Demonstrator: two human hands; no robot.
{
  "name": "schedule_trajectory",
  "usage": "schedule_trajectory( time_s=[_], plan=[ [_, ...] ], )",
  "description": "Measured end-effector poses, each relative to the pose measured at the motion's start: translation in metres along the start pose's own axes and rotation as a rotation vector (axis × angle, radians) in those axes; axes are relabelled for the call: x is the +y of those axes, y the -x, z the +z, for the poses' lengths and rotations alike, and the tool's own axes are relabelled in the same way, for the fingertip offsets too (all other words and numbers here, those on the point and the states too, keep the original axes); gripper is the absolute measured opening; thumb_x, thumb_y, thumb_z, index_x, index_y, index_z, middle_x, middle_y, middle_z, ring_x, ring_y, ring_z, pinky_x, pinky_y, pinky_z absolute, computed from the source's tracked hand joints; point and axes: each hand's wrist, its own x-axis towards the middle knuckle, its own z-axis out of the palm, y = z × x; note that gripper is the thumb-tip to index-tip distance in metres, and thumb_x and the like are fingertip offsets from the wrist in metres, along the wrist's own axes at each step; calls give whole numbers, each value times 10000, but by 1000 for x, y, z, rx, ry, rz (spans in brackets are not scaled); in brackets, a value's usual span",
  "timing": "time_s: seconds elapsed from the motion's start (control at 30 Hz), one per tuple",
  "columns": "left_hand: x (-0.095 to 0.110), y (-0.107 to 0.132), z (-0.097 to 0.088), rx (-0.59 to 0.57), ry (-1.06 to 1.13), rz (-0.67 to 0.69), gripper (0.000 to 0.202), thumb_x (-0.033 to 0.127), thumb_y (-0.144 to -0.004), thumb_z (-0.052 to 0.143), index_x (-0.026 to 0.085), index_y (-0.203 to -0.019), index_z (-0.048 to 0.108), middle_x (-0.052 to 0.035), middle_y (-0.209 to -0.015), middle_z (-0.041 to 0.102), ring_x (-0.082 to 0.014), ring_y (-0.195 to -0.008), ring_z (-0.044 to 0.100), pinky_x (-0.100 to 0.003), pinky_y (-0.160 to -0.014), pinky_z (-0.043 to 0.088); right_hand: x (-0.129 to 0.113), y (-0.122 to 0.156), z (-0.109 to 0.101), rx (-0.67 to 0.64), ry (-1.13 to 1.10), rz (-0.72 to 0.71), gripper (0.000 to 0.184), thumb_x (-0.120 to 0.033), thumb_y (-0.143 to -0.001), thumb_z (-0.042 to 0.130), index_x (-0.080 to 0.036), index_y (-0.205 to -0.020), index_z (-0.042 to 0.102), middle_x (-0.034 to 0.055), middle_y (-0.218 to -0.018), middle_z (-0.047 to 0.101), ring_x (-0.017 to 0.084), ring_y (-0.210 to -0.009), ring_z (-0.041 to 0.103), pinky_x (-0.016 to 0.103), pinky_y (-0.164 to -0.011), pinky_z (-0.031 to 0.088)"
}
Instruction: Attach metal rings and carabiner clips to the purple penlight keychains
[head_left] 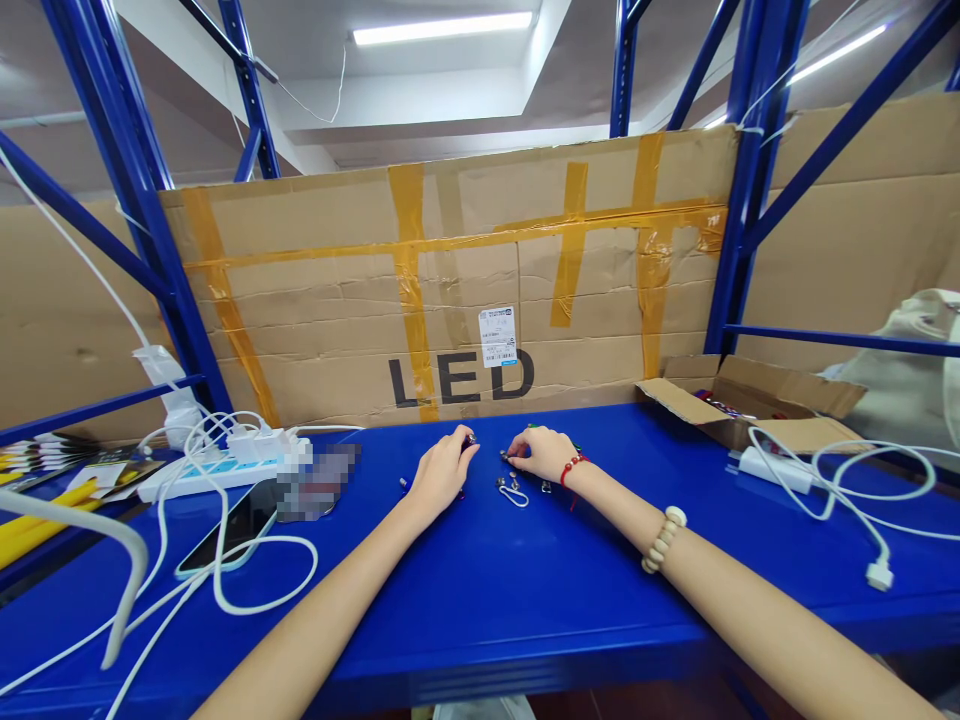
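Note:
Both my hands rest on a blue shelf top (525,590) in front of a taped cardboard sheet printed "LED". My left hand (442,470) is curled, its fingertips pinched on a tiny dark piece near its top. My right hand (544,455) is also curled, pinching a small metal piece at its left side. Between and just below the hands lie small silver metal clasps (511,489), and another tiny piece (403,484) sits left of the left hand. A red string bracelet and a pale bead bracelet circle my right wrist and forearm.
A phone (232,530), a white power strip (202,470) with chargers and looping white cables (255,590) lie at the left. An open cardboard box (750,405) and another white adapter with cable (825,480) sit at the right. Blue rack uprights (739,200) flank the sheet.

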Motion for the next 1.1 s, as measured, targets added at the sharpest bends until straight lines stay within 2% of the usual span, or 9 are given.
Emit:
schedule_trajectory(
  time_s=[0.17,0.23,0.57,0.7,0.87,1.1],
  plan=[
    [0,0,1,-6,-80,141,123,268,-871,432,238,-932,535,6,-933,612,-157,-893,541,-253,-782,400,1,0,5,-2,-7,-88,299,-333,-737,610,-260,-1027,614,10,-966,621,171,-888,584,235,-708,441],
    [-3,0,3,9,-98,156,107,256,-853,467,234,-910,555,8,-928,605,-156,-891,532,-249,-776,400,1,0,8,-24,2,-126,300,-344,-771,572,-258,-1057,605,25,-1024,594,172,-894,584,239,-723,441],
    [-6,-1,6,-2,-124,113,134,294,-834,500,231,-920,582,-4,-946,589,-163,-900,526,-261,-765,400,4,-4,8,-36,-13,-119,181,-237,-766,564,-281,-916,655,-32,-852,664,153,-824,598,215,-646,433],
    [-5,-1,7,4,-127,113,137,312,-834,502,230,-914,578,-4,-933,590,-166,-892,525,-264,-757,399,4,-3,10,-17,7,-132,191,-262,-777,556,-277,-945,644,-22,-885,651,159,-846,595,216,-654,432],
    [-4,0,7,-7,-117,108,140,323,-833,503,228,-910,571,-4,-919,586,-166,-885,524,-263,-756,396,4,-3,12,-60,22,-141,252,-277,-807,525,-263,-1045,606,18,-987,604,160,-865,591,224,-678,438],
    [-2,1,5,0,-121,126,148,329,-835,500,220,-905,571,-5,-911,599,-164,-871,529,-262,-740,399,9,-8,16,-58,1,-159,190,-226,-808,527,-225,-967,630,28,-943,614,155,-852,588,234,-762,435]
  ],
)
